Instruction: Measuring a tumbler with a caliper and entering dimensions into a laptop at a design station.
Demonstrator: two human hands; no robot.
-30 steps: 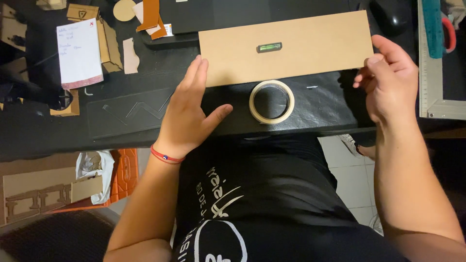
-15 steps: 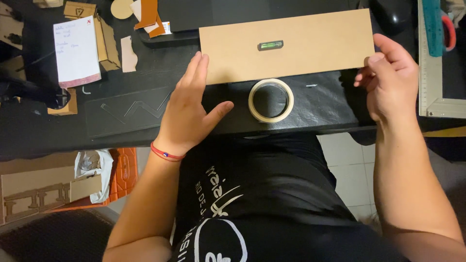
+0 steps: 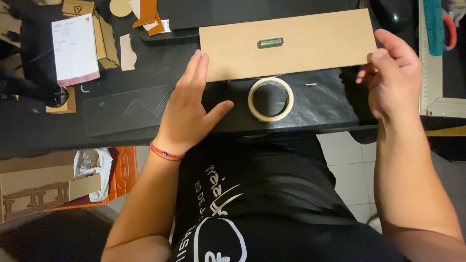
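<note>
Brown board (image 3: 310,41) lies flat on black bench, unmoved across the last second; left hand (image 3: 191,109) spread flat on its left edge, right hand (image 3: 393,80) pinching right corner; tape roll (image 3: 270,99) just below

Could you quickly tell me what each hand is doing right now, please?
Left hand: open, flat on the brown board's left end.
Right hand: fingers curled at the board's right end; grip cannot be told.
</note>
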